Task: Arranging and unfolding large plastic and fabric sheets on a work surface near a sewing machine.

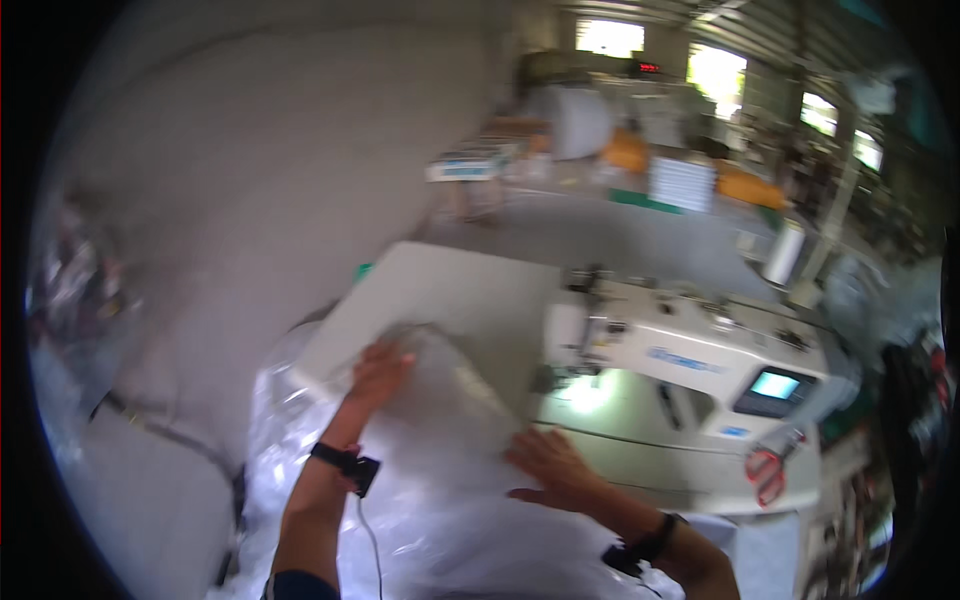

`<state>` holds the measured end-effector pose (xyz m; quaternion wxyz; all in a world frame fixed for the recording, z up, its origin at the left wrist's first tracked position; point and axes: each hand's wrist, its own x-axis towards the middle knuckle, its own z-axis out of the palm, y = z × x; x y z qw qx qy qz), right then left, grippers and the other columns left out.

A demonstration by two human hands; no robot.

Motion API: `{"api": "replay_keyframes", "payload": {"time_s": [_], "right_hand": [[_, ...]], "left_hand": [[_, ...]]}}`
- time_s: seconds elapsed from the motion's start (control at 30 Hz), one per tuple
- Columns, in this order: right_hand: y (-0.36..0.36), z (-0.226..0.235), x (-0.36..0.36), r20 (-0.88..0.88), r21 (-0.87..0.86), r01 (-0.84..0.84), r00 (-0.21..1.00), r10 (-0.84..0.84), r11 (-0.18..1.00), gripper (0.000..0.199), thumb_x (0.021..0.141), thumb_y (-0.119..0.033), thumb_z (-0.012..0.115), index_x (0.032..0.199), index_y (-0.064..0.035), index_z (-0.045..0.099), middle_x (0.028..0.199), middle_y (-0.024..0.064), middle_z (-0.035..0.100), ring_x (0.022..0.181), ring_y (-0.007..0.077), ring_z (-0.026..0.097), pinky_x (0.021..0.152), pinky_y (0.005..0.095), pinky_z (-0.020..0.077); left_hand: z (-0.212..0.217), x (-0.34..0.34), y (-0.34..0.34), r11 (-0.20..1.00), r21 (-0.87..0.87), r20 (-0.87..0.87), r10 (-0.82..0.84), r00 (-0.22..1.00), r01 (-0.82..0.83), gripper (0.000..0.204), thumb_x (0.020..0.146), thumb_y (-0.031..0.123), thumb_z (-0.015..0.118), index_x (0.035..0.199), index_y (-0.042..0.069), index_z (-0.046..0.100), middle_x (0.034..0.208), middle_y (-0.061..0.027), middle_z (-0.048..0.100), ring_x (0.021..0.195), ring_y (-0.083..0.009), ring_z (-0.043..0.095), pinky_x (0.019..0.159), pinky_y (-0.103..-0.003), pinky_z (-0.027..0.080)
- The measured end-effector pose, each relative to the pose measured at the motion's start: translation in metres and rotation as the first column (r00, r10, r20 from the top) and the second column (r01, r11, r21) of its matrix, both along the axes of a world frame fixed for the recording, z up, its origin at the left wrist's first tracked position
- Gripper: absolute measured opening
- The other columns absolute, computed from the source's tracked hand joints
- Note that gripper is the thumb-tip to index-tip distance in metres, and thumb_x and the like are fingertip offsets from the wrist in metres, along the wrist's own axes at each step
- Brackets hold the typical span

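Both hands are lying flat, fingers spread, nothing gripped: left hand (378, 372) pressing the far end of the clear plastic sheeting (440, 470), right hand (550, 470) steadying its near edge beside the sewing machine (690, 365). It's draping over the white table (440, 300), looking thin, floppy and slippery, so pinching the edges probably works best.

One view only: a head-worn fisheye camera, looking forward and down from above the person's own arms. Both forearms enter from the lower edge, the left hand (378, 372) and right hand (552, 468) close beneath the lens. The white counter (450, 295) and sewing machine (690, 360) sit near, at centre. The view faces across the counter into a workshop hall beyond. Straight edges bend toward the dark rim; the picture is motion-blurred.
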<state>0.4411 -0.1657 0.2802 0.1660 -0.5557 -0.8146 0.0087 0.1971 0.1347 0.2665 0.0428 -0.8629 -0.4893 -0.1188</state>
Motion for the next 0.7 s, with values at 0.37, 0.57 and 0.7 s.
{"api": "replay_keyframes", "payload": {"time_s": [0.37,0.57,0.7], "right_hand": [[-0.124,-0.070,-0.083,-0.609,-0.352,-0.099,0.779,-0.148,0.931,0.060,0.081,-0.017,0.060,0.133,-0.0070,0.033,0.138,0.0199,0.030,0.110,0.0408,0.047,0.096,0.0417,0.0388],[-0.164,-0.072,-0.090,-0.705,-0.626,-0.611,0.709,-0.017,0.484,0.038,0.089,-0.026,0.053,0.122,-0.0061,0.050,0.106,0.0156,0.062,0.097,0.0285,0.059,0.087,0.0385,0.0428],[-0.150,0.023,-0.067,-0.350,-0.538,-0.056,0.923,-0.163,0.841,0.020,0.087,-0.027,0.051,0.097,-0.0119,0.059,0.084,0.0150,0.063,0.077,0.0362,0.060,0.069,0.0447,0.0478]], "left_hand": [[-0.020,0.073,-0.065,0.863,0.062,-0.153,-0.489,0.859,0.502,0.059,0.087,0.046,0.045,0.135,0.012,0.038,0.144,-0.0122,0.028,0.133,-0.0341,0.025,0.104,-0.057,0.019],[0.008,0.108,-0.180,0.587,0.065,-0.102,-0.800,0.591,0.807,0.060,0.087,0.057,0.039,0.131,0.017,0.043,0.139,-0.0126,0.037,0.128,-0.0345,0.033,0.103,-0.053,0.022],[0.004,0.105,-0.189,0.581,0.106,-0.112,-0.799,0.591,0.807,0.060,0.086,0.057,0.041,0.131,0.018,0.044,0.140,-0.0089,0.037,0.129,-0.0321,0.032,0.105,-0.050,0.020]]}}
